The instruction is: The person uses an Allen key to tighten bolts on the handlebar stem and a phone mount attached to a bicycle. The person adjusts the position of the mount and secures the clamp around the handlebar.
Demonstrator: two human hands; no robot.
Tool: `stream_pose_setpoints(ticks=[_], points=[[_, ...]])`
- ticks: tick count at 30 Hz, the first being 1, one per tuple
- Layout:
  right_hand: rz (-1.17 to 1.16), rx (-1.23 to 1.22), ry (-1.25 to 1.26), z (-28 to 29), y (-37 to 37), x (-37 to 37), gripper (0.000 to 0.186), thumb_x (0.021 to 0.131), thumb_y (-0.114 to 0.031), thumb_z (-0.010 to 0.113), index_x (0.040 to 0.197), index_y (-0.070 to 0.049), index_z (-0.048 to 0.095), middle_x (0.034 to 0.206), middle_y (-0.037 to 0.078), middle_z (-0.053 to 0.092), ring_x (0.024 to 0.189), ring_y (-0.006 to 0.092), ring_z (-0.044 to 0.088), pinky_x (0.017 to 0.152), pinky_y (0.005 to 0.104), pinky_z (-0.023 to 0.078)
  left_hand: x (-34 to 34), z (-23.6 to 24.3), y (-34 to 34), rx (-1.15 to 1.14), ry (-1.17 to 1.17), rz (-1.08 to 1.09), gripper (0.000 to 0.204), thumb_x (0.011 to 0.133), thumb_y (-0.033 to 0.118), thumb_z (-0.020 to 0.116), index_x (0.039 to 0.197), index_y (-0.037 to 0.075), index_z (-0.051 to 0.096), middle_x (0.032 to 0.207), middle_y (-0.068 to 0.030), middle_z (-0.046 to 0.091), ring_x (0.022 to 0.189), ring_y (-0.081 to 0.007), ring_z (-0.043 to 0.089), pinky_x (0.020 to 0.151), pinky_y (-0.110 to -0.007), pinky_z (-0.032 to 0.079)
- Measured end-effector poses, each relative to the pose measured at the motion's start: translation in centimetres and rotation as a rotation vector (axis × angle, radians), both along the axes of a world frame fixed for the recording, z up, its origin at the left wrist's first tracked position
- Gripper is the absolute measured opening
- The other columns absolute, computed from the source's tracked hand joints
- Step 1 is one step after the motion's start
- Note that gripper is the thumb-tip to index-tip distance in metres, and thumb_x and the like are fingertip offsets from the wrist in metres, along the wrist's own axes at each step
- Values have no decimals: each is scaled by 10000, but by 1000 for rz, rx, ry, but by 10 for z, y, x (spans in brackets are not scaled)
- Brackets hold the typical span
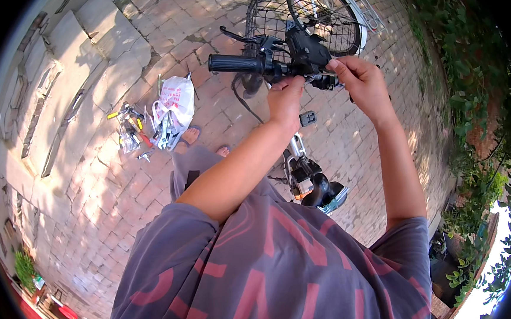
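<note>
1. Grey shirt (264,277) with red marks nearest, low in view.
2. Left hand (285,98) pinched on handlebar (279,69), beside black grip (232,63).
3. Right hand (364,81) pinching shifter housing (307,52).
4. Wire basket (269,16) beyond.
5. Tools (130,130) and white bag (175,100) on brick paving (91,189), well apart.

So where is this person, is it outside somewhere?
Yes, most likely an outdoor yard or lane: brick paving in sunlight, leafy plants along one side, and a bicycle with tools spread on the ground.
</note>
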State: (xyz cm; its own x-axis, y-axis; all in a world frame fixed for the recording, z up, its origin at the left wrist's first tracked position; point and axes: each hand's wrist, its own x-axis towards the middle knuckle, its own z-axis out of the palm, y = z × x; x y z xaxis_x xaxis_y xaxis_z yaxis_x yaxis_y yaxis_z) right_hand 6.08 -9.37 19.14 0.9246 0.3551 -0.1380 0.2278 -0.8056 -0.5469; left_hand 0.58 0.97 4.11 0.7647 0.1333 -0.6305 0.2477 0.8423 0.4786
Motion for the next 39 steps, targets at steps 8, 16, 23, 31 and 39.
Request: stream_pose_setpoints(ticks=[8, 16, 23, 31, 39], points=[[-204, 515, 311, -16, 4, 1, 154, 982, -161, 698, 1073, -37, 708, 780, -12, 657, 677, 57, 571, 607, 235, 477, 0, -8, -3, 20, -4, -12, 61, 877, 132, 707, 850, 78, 708, 779, 32, 643, 702, -63, 570, 673, -214, 444], [82, 96, -141, 0, 8, -11, 165, 973, -98, 674, 1108, -33, 744, 871, 53, 715, 732, 83, 606, 667, 238, 497, 2, -16, -7, 14, -10, 2, 113, 875, 139, 721, 912, 37, 690, 813, 20, 627, 737, -70, 547, 689, -229, 435], [-120, 131, 176, 9, 17, -12, 178, 993, -62, 618, 1158, -13, 662, 874, 71, 734, 763, 91, 643, 696, 261, 528, 1, -19, -4, -36, -28, -48, 273, 851, 168, 771, 1020, -12, 655, 919, -21, 634, 821, -104, 554, 741, -268, 455], [-69, 171, 232, 11, 10, -19, 172, 1030, -85, 569, 1168, 2, 621, 955, 93, 752, 768, 101, 644, 717, 260, 542, 1, -9, -5, 19, 31, -7, 103, 878, 151, 729, 888, 50, 713, 798, 30, 640, 737, -68, 558, 713, -230, 442], [-93, 385, 427, 8, 1, -9, 202, 1040, -51, 511, 1217, 33, 561, 1106, 103, 738, 836, 108, 629, 808, 265, 541, 2, -9, -4, 23, 40, -29, 107, 879, 157, 731, 904, 54, 716, 820, 34, 648, 762, -70, 571, 741, -234, 458]])
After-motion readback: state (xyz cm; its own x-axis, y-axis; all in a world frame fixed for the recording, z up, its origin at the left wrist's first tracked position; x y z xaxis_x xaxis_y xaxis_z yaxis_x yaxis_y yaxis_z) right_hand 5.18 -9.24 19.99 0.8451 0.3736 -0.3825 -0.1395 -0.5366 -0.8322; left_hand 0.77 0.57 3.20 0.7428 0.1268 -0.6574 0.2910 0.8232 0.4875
